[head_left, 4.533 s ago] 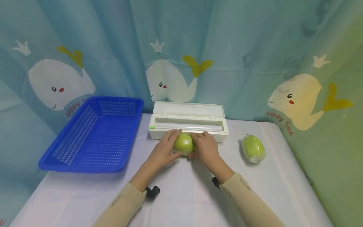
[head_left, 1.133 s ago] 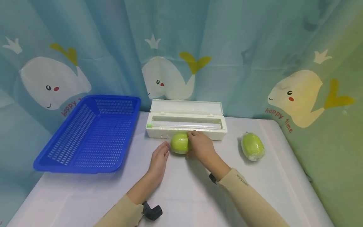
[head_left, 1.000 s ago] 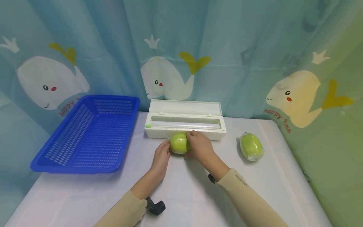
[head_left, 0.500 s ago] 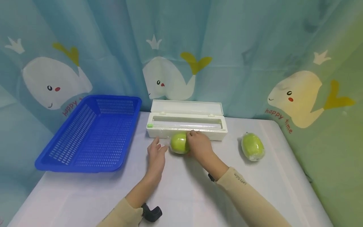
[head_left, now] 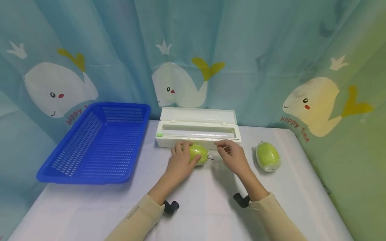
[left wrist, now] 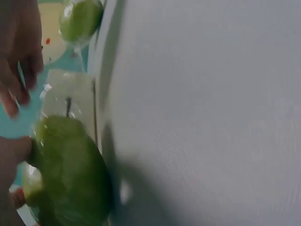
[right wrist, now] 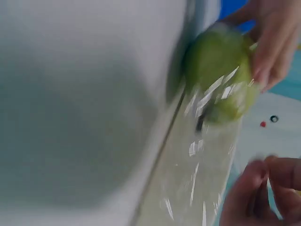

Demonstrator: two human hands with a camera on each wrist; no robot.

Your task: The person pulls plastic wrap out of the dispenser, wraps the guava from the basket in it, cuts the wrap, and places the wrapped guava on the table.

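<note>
A green pear (head_left: 199, 154) in clear plastic film lies on its side against the front of a white cling film box (head_left: 199, 134). My left hand (head_left: 179, 162) grips its left end, thumb in front and fingers over the top. The stem points right, with loose film (head_left: 214, 161) around it; shiny film also shows at the stem in the right wrist view. Just right of this film is my right hand (head_left: 233, 157), raised with loosely bent fingers, apart from the pear; nothing is visible between its fingertips. The box lid stands open, a film roll inside.
A second wrapped green pear (head_left: 267, 156) lies on the white table (head_left: 193, 214) at the right. A blue plastic basket (head_left: 87, 179) stands at the left. Behind everything hangs a blue curtain (head_left: 250, 40) with whale prints.
The pear has been turned so its stem end faces right. My left hand has moved from the film at the left onto the pear, and my right hand has let go and shifted right.
</note>
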